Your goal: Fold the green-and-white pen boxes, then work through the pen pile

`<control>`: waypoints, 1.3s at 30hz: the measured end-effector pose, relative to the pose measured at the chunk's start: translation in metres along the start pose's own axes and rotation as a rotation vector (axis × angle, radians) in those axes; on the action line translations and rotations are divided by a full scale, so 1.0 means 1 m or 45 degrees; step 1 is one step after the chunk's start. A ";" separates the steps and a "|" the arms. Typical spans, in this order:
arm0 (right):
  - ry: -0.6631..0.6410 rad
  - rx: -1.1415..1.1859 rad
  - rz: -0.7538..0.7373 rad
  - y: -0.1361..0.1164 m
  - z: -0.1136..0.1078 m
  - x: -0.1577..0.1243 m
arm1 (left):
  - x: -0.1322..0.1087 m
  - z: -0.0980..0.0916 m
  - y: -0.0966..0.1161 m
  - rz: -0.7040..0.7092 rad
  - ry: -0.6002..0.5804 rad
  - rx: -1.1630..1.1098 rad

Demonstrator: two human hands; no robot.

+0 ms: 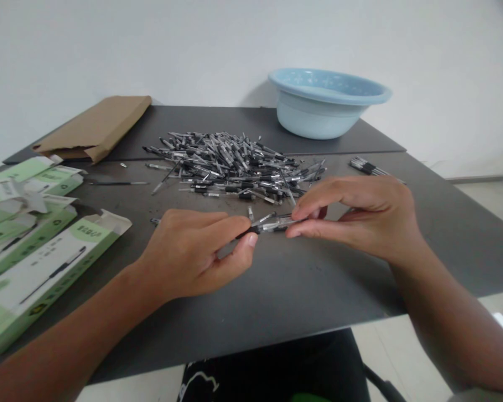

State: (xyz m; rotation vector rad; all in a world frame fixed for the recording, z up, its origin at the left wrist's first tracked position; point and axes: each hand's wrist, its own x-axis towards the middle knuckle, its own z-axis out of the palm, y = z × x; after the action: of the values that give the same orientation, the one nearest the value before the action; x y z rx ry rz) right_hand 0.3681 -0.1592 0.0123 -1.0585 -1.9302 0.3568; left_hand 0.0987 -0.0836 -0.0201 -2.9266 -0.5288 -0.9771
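Note:
My left hand (205, 248) pinches the black grip end of some clear-barrelled pens (272, 224) between thumb and forefinger. On their other end, the fingertips of my right hand (352, 215) are closed. The pens lie roughly level between both hands, above the front part of the dark table (276, 290); how many there are I cannot make out. Just beyond my hands spreads a large heap of clear and black pens (230, 162). A small clear cap (250, 213) rests behind the held pens.
Green and white pen boxes (62, 262) are piled at the left, some with open flaps. Behind them lies a brown paper bag (96, 125). A light blue basin (322, 111) stands at the back right, with a small bundle of pens (369, 166) nearer. One thin refill (119, 183) lies left of the heap.

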 end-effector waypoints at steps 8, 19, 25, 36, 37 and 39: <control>-0.014 -0.010 0.036 0.001 -0.006 -0.001 | -0.001 -0.006 -0.002 -0.009 0.019 -0.010; -0.123 -0.081 -0.047 -0.002 -0.004 0.001 | -0.002 0.000 -0.003 0.080 -0.005 -0.050; -0.144 -0.089 -0.066 -0.002 -0.004 0.001 | -0.001 0.001 -0.002 0.088 -0.014 -0.016; -0.075 -0.131 -0.118 0.002 0.004 0.001 | -0.003 -0.001 0.001 -0.141 0.072 0.027; -0.078 -0.135 -0.120 0.003 0.005 0.001 | -0.003 -0.001 0.000 -0.120 0.068 0.044; -0.097 -0.138 -0.122 0.004 0.006 0.001 | -0.004 0.001 -0.002 -0.052 0.045 0.059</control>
State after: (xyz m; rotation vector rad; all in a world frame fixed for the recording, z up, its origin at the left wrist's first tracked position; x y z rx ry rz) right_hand 0.3654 -0.1549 0.0068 -1.0310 -2.0797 0.2441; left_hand 0.0957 -0.0825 -0.0237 -2.8630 -0.6040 -1.0052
